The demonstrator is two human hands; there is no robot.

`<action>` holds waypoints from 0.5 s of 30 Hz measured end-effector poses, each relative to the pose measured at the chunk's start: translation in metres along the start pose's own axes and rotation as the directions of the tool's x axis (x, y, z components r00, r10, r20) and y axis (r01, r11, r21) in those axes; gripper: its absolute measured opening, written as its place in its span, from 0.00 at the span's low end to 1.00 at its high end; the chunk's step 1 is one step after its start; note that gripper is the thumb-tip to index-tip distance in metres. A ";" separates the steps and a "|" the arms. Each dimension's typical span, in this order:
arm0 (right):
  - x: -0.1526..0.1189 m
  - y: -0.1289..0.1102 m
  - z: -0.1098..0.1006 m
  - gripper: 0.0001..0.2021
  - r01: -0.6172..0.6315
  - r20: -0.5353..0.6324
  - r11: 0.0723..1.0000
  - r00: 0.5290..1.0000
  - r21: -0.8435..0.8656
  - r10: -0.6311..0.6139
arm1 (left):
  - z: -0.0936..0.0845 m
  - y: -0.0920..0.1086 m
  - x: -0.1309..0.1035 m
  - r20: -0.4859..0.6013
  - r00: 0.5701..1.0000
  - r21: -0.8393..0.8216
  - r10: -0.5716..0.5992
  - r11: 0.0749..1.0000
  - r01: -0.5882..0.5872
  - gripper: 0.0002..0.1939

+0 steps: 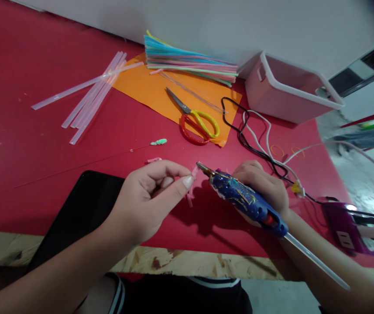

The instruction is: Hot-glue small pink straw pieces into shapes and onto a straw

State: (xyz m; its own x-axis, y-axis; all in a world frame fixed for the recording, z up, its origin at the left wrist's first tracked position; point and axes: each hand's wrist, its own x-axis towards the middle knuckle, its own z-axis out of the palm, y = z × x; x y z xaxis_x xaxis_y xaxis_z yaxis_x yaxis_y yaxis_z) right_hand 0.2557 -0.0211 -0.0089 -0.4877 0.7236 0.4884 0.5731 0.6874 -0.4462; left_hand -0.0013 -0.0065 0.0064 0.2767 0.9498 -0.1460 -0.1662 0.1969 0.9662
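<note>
My left hand (156, 196) pinches a small pink strip (195, 171) between thumb and forefinger, in the middle of the view. A blue glue gun (245, 196), with dried glue and bits stuck to its body, is gripped by my right hand (265, 185). Its metal nozzle meets or nearly meets the pink strip's upper end; I cannot tell if they touch. A clear glue stick (317, 261) juts from the gun's rear. Just below my left fingertips shows another pink piece (190, 200). Behind that hand lies a short pink piece (154, 160).
Scissors (190, 115) lie on an orange sheet (134, 87) beside bundled colored pipe cleaners (190, 59). Glue sticks (95, 96) are at left, above a black phone-like slab (78, 209). A thin wire has a green tip (158, 142). Cables (262, 150), a pink bin (281, 91) and a purple power strip (347, 226) stand right.
</note>
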 end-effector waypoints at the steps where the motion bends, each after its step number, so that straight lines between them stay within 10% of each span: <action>1: 0.000 0.000 0.000 0.05 -0.002 0.006 1.000 1.000 0.005 0.002 | 0.000 0.000 0.000 0.009 1.000 -0.007 0.002 1.000 -0.001 0.05; 15: -0.001 0.002 -0.001 0.04 -0.005 0.008 1.000 1.000 0.003 0.005 | -0.001 -0.001 0.000 -0.020 1.000 0.039 -0.014 0.999 0.015 0.04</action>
State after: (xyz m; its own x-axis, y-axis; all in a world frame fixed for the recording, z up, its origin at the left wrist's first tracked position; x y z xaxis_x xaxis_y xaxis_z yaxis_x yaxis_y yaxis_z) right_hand 0.2582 -0.0202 -0.0095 -0.4902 0.7273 0.4803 0.5735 0.6841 -0.4507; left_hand -0.0020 -0.0069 0.0057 0.2598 0.9517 -0.1638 -0.1246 0.2013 0.9716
